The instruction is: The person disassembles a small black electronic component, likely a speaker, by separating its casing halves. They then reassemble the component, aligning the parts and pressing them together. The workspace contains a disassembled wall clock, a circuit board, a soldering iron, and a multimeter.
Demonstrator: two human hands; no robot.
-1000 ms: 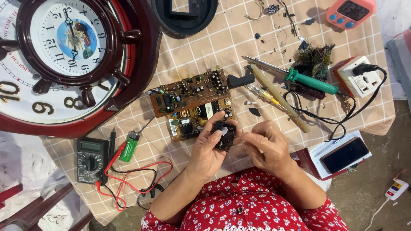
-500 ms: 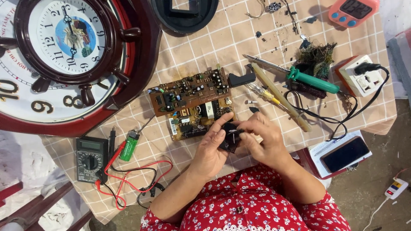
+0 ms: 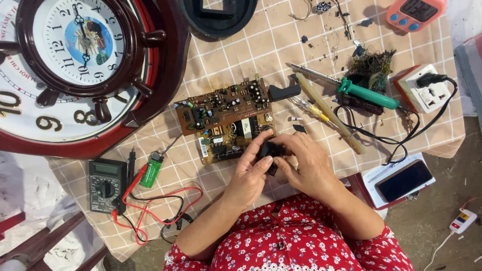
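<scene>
Now I am seeing both hands pinching the small black part [image 3: 271, 152] closer together than a moment ago, left hand [image 3: 253, 173] and right hand [image 3: 306, 163] fingers closed on it, maybe turning it, just beside the circuit board [image 3: 226, 118] on the desk [image 3: 281, 45].

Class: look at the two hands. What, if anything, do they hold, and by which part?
Both hands, left hand and right hand, pinch a small black part by its sides.
</scene>
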